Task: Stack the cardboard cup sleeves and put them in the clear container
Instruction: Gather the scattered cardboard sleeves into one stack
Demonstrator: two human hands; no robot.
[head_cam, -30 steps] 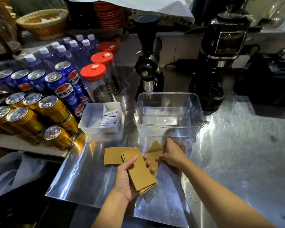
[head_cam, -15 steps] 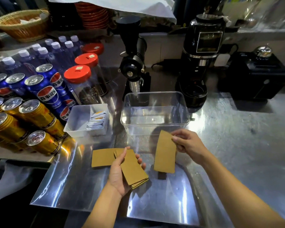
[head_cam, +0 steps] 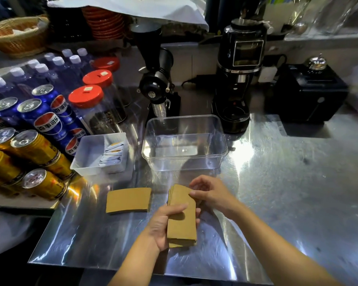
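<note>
My left hand (head_cam: pixel 163 226) grips a stack of brown cardboard cup sleeves (head_cam: pixel 182 226) from the left, thumb across the top sleeve. My right hand (head_cam: pixel 210 195) rests at the stack's far right edge, fingers curled and touching the top sleeve. Another flat sleeve (head_cam: pixel 128 200) lies on the steel counter to the left of the stack. The clear container (head_cam: pixel 184 159) stands empty just beyond my hands.
A white tray (head_cam: pixel 87 153) of sachets sits left of the container. Gold cans (head_cam: pixel 35 149), blue cans (head_cam: pixel 48 120) and red-lidded jars (head_cam: pixel 87 100) crowd the left. Two black grinders (head_cam: pixel 159 87) (head_cam: pixel 238 79) and a black box (head_cam: pixel 306 93) stand behind.
My right hand brought the single sleeve it held over to the left and laid it on the stack in my left hand. The camera view shifted slightly.
</note>
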